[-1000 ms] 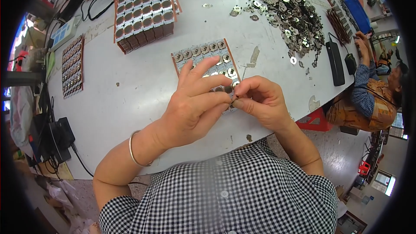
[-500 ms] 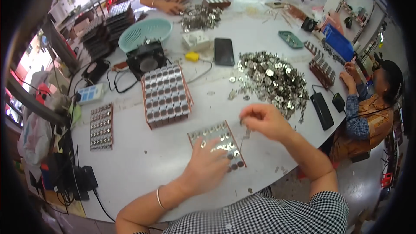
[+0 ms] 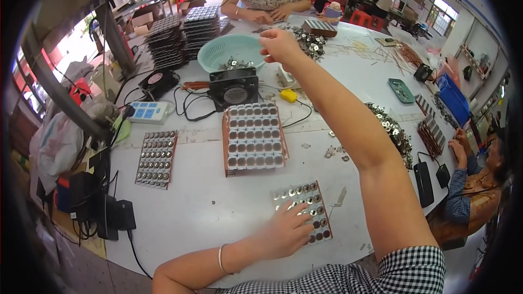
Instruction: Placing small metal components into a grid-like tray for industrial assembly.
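A flat panel of round metal discs in rows lies on the table before me, with dark round spots along its near edge and a reddish-brown strip down its right side. Across its left part lies my left hand, fingers spread, covering some of the discs. My right arm stretches far forward over the table. At its end, my right hand hovers by the right rim of a turquoise plastic basket, fingers loosely bent and apart, with nothing visible in them. Small metal pieces lie inside the basket.
A stack of similar panels stands beyond mine, behind it a black fan. Another panel lies left, near a power strip. My right forearm partly hides a heap of metal discs. Co-workers sit opposite and at right.
My right hand has swung from beside the panel, where its fingers were pinched, up and forward to the basket. My left hand stays on the panel. The whole view has shifted.
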The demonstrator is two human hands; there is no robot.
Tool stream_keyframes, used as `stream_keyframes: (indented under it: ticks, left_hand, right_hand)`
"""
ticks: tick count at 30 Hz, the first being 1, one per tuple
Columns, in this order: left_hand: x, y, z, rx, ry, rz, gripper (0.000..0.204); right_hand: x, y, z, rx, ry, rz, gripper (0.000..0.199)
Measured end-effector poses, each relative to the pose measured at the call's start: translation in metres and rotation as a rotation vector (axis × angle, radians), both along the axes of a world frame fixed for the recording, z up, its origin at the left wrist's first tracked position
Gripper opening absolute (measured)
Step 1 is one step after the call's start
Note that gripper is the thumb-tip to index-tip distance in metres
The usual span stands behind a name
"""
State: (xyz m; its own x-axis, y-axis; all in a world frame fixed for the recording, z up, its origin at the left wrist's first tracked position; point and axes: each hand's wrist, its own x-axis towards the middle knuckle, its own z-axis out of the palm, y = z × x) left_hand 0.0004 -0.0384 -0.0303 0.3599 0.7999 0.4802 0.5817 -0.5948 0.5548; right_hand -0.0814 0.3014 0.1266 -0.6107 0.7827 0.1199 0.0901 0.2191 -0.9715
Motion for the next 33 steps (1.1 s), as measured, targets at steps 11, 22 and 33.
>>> stream_keyframes:
  ticks: [11,22,33]
  left_hand:
    - [-0.001,-0.002,0.021,-0.185,0.158,-0.003,0.063]
    - [0.005,-0.006,0.018,-0.085,0.219,0.052,0.064]
    - [0.000,-0.007,0.015,-0.133,0.243,0.024,0.066]
  right_hand:
    - [0.250,-0.088,-0.102,0.709,-0.604,0.014,0.017]
    - [0.250,-0.102,-0.133,0.777,-0.636,-0.089,0.020]
    - [0.289,-0.124,-0.134,0.778,-0.575,-0.002,0.013]
